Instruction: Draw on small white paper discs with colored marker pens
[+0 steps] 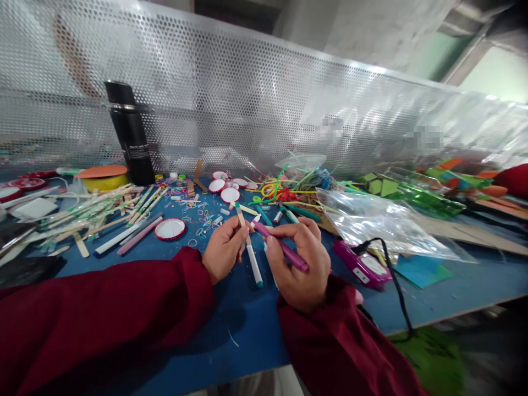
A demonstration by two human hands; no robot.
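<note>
My left hand (223, 247) is closed in a pinch around a wooden craft stick (240, 215) that points up and away. My right hand (299, 261) is closed around a purple marker (284, 247), its tip aimed left at the stick. Both hands hover close together over the blue table (247, 319). A white marker with a green end (254, 264) lies on the table just below and between them. Dark red sleeves cover both arms.
A black flask (130, 132) stands at the back left beside a yellow tape roll (102, 179). Wooden sticks (94, 212), round red-rimmed lids (170, 229), rubber bands and markers litter the table. A clear plastic bag (379, 223) and a pink corded device (363, 267) lie right. Perforated metal screen (247, 93) behind.
</note>
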